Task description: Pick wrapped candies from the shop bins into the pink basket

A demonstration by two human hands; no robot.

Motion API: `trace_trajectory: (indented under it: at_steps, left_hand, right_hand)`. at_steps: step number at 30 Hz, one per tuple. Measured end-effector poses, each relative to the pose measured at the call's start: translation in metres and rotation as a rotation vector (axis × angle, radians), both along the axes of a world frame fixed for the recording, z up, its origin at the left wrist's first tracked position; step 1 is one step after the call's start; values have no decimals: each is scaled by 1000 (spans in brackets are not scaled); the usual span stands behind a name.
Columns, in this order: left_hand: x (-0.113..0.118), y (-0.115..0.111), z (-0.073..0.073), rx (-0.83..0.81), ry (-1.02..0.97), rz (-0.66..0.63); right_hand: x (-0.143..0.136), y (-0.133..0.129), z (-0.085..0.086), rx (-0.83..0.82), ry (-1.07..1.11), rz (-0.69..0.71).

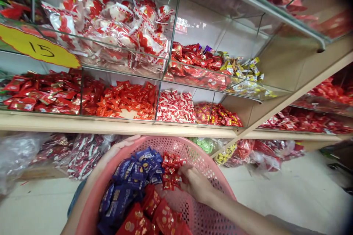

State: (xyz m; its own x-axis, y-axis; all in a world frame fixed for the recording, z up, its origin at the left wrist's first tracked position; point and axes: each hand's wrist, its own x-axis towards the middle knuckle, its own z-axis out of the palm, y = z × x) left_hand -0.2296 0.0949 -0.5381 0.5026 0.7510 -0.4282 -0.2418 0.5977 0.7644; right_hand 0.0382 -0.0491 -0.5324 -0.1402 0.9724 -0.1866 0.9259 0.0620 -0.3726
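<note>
A pink perforated plastic basket fills the lower middle of the view. My left hand is closed on its far left rim, with the forearm lying along the outside wall. Inside the basket, my right hand has its fingers curled at a heap of small red wrapped candies. Their tips are partly hidden among the wrappers. Dark blue packets lie to the left of that heap. Nearer to me are larger red packets. Some bare basket floor shows in the middle.
Above the basket stands a wooden shelf with glass-fronted bins of orange-red candies, red-and-white candies and large clear-wrapped sweets. A yellow tag reads 15. Bagged sweets sit beneath the shelf, above a pale tiled floor.
</note>
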Motion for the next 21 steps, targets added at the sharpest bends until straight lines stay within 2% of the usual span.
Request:
trace_trajectory:
  at_steps: [4, 9, 12, 14, 16, 17, 19, 21]
  left_hand:
    - [2, -3, 4, 1, 10, 16]
    - [4, -8, 11, -13, 0, 51]
    - [2, -6, 8, -11, 0, 15]
    - [-1, -3, 3, -6, -3, -12]
    - [-3, 1, -4, -1, -3, -29]
    - [-4, 2, -7, 4, -3, -31]
    - [-6, 6, -13, 4, 1, -55]
    - [-8, 10, -18, 35, 9, -92]
  right_hand:
    - [-3, 3, -7, -89, -100, 28]
    - [-14, 8, -11, -90, -161, 81]
    - [-20, 7, -15, -99, -202, 59]
    - [-21, 7, -12, -85, -212, 69]
    - [-22, 9, 2, -29, -181, 84]
    - [-22, 11, 15, 14, -150, 89]
    - [-23, 16, 51, 155, -65, 94]
    - [-24, 24, 100, 361, 18, 103]
